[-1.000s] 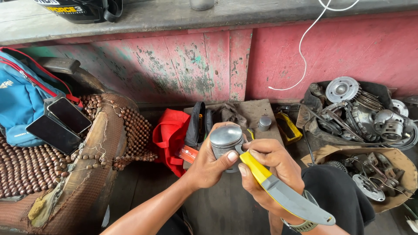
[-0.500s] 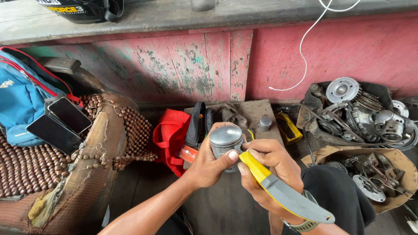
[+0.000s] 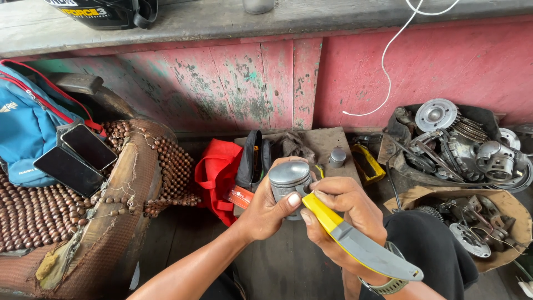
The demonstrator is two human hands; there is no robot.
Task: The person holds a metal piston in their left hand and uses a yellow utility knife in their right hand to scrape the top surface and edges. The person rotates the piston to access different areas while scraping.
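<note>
Left hand [image 3: 266, 208] covers the lower skirt of the metal piston [image 3: 290, 179]; the tip of the yellow-and-grey tool [image 3: 355, 241] is hidden behind that piston. Right of the piston, the tray of engine parts [image 3: 461, 147] is cut by the frame edge.

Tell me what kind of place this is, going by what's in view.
Probably a small motorcycle repair workshop. The left hand holds a metal piston, the right hand a yellow-handled tool, and a tub of greasy engine parts sits against the worn red wall.
</note>
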